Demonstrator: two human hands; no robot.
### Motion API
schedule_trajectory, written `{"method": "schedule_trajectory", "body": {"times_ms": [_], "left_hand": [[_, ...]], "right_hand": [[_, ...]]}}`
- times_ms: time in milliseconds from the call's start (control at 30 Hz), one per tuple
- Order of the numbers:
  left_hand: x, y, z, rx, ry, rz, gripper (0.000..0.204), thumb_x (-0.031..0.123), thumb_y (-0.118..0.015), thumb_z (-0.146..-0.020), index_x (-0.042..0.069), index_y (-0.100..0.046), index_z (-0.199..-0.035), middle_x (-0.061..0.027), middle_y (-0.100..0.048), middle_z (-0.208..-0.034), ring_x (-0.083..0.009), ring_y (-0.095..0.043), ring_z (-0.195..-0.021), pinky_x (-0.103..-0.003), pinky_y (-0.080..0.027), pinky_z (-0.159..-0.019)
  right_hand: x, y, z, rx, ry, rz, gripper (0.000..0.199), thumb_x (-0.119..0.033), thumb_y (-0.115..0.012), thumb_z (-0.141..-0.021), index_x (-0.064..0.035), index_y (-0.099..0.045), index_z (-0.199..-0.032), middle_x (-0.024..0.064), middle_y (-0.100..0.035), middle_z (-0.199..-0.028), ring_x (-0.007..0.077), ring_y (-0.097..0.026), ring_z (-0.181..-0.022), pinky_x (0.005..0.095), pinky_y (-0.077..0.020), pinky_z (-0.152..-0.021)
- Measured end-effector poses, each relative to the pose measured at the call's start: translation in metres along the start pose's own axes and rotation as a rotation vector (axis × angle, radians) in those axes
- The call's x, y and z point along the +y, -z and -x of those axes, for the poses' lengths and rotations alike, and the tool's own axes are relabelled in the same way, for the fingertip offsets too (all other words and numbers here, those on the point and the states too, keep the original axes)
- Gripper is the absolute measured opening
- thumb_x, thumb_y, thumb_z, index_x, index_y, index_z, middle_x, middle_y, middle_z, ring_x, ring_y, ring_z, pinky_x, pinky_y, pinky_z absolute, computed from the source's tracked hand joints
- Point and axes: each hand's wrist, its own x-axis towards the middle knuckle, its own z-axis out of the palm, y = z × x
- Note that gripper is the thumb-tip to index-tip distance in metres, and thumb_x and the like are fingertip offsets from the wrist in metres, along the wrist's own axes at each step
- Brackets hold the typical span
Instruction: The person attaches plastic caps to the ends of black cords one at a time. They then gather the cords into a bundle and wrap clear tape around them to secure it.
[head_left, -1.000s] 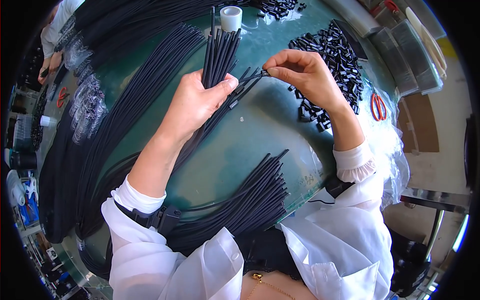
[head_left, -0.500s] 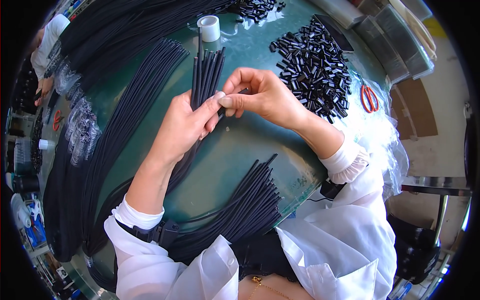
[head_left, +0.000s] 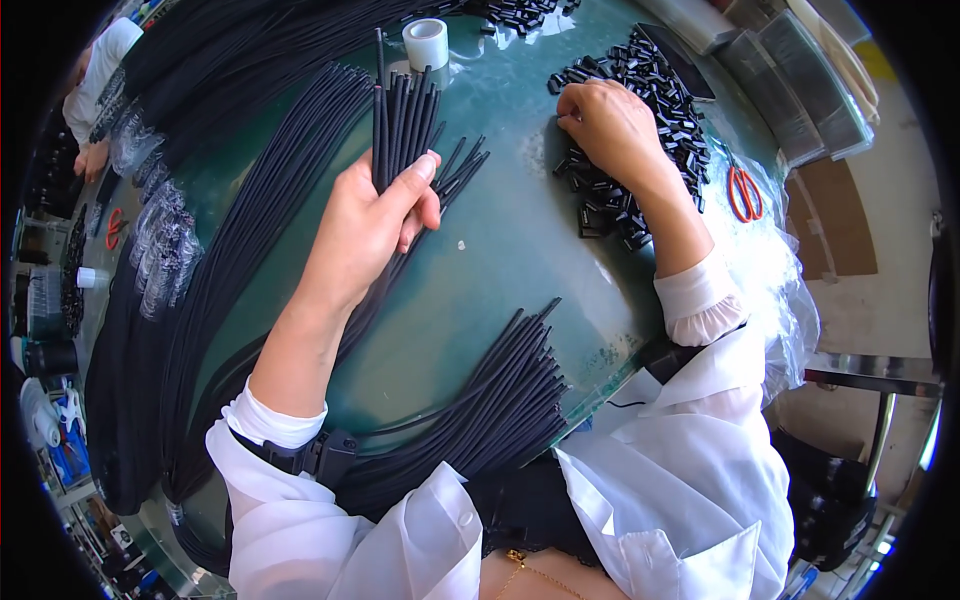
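Note:
My left hand (head_left: 362, 220) is closed round a bundle of thin black cords (head_left: 404, 120), whose ends stick up past the thumb at uneven heights. Several more cords (head_left: 466, 168) fan out to the right, beside its fingertips. At the left edge of a pile of small, shiny black tube-like pieces (head_left: 603, 205), my right hand (head_left: 615, 128) has its fingers curled in a pinch. What lies between those fingertips, if anything, is hidden.
Another cord bundle (head_left: 510, 390) lies near the table's front edge, and long cords (head_left: 270, 200) spread along the left. A tape roll (head_left: 426, 45) stands at the back. Red-handled scissors (head_left: 745, 195) and clear boxes (head_left: 815, 95) are at right. A person's hand (head_left: 92, 160) shows far left.
My right hand has left the cords by my left hand and moved up and right to the pile of black pieces. The left hand still grips the bundle, shifted slightly left.

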Motion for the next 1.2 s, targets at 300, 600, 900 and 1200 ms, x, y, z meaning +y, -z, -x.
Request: {"method": "schedule_trajectory", "body": {"times_ms": [300,600,900,1200], "left_hand": [[-0.001,0.001,-0.001,-0.037,0.045,0.059,0.023,0.023,-0.061,-0.088,0.000,-0.063,-0.087,0.0033,-0.049,-0.058,-0.0023,-0.041,-0.050,-0.019,-0.030,-0.045],[0.000,-0.001,0.001,-0.037,0.057,0.003,0.023,0.023,-0.063,-0.086,0.000,-0.063,-0.084,0.0045,-0.048,-0.060,-0.0017,-0.040,-0.052,-0.019,-0.029,-0.046],[-0.002,-0.004,0.001,-0.034,0.011,-0.029,0.021,0.023,-0.063,-0.086,0.002,-0.063,-0.083,0.0062,-0.046,-0.059,-0.0012,-0.039,-0.052,-0.019,-0.030,-0.047],[0.001,-0.004,0.002,-0.028,0.021,0.085,0.014,0.018,-0.062,-0.087,0.004,-0.060,-0.085,0.0069,-0.047,-0.063,-0.0006,-0.038,-0.053,-0.019,-0.029,-0.048]], "right_hand": [[-0.047,0.018,0.001,-0.178,-0.335,-1.532,0.016,-0.008,-0.057,-0.089,-0.0003,-0.062,-0.103,0.0083,-0.065,-0.089,0.0178,-0.066,-0.080,0.0277,-0.0556,-0.075],[-0.048,0.020,0.005,-0.253,-0.245,-1.577,0.019,-0.010,-0.058,-0.090,0.0015,-0.060,-0.104,0.0100,-0.065,-0.091,0.0186,-0.067,-0.082,0.0280,-0.0560,-0.075],[-0.054,0.023,0.008,-0.161,-0.104,-1.529,0.016,-0.010,-0.058,-0.090,0.0003,-0.060,-0.101,0.0100,-0.064,-0.090,0.0178,-0.066,-0.080,0.0289,-0.0558,-0.076],[-0.036,0.020,0.005,-0.229,-0.221,-1.447,0.016,-0.014,-0.058,-0.091,-0.0014,-0.060,-0.099,0.0071,-0.064,-0.085,0.0113,-0.061,-0.066,0.0241,-0.0538,-0.067]]}}
